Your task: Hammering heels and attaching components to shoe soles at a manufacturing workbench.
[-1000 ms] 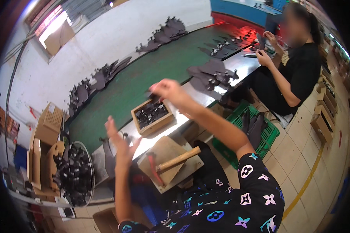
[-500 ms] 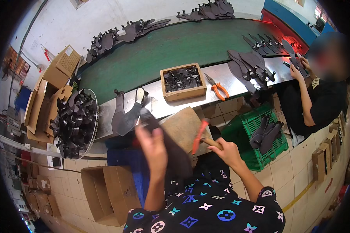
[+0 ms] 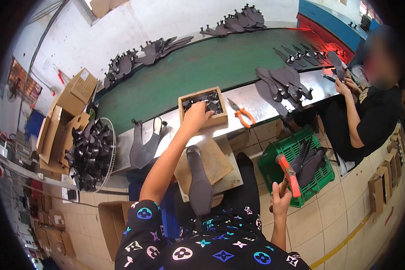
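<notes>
My left hand (image 3: 197, 116) reaches into a wooden box (image 3: 219, 119) of small black pieces (image 3: 213, 100). Its fingers are curled down among them; whether one is pinched cannot be made out. Off to the right, my right hand (image 3: 281, 203) grips a hammer (image 3: 287, 173) by its wooden handle, the red-orange head up. A dark shoe sole (image 3: 200, 184) lies untouched on a tan pad (image 3: 222, 164) atop a pale board (image 3: 235, 180) at my lap, its narrow end toward the bench. Two more soles (image 3: 146, 150) rest on the metal bench edge left of the box.
Orange-handled pliers (image 3: 244, 114) lie right of the box. A green belt (image 3: 166, 83) runs behind, lined with soles. A basket of black heels (image 3: 91, 155) stands left; a green crate (image 3: 297, 198) with soles stands right. A co-worker (image 3: 369, 108) sits at far right.
The sole left my left hand and now lies on the pad. My left hand moved forward into the box. My right hand carried the hammer right and lower, away from the pad.
</notes>
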Available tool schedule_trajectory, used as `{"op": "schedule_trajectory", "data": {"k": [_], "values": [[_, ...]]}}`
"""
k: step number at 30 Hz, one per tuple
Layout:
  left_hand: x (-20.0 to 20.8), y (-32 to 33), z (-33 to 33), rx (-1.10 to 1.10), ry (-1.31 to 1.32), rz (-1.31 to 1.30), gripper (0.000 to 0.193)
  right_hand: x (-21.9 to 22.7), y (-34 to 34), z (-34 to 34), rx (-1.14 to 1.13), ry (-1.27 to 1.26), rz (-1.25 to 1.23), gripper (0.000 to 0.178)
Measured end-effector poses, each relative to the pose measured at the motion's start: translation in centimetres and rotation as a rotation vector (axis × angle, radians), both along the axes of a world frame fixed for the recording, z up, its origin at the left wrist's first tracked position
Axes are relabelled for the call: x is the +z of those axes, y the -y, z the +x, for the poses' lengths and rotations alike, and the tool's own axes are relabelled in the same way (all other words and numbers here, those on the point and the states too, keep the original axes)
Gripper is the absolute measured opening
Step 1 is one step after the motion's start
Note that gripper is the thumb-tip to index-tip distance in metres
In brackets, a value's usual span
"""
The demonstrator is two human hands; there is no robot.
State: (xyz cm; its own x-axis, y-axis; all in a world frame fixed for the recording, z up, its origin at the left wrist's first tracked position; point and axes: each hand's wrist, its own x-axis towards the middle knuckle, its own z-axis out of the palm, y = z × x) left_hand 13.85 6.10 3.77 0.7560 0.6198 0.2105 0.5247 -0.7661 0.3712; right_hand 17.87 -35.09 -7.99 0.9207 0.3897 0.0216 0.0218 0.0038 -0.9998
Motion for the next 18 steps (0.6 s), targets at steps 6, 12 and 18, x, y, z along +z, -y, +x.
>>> {"op": "schedule_trajectory", "data": {"k": [6,12,18], "values": [[0.4,-1.1,2.6,-0.111,-0.024,-0.16,0.02,0.5,-3.3,2.1,0.007,0.058,0.024,0.033],[1.1,-1.4,-1.2,-0.09,0.193,-0.489,0.026,8.4,-8.4,3.6,0.3,-0.229,-0.044,0.032],[6.2,8.7,-6.6,-0.105,0.755,-0.572,0.013,14.3,-14.7,2.1,0.497,-0.136,0.158,0.039]]}}
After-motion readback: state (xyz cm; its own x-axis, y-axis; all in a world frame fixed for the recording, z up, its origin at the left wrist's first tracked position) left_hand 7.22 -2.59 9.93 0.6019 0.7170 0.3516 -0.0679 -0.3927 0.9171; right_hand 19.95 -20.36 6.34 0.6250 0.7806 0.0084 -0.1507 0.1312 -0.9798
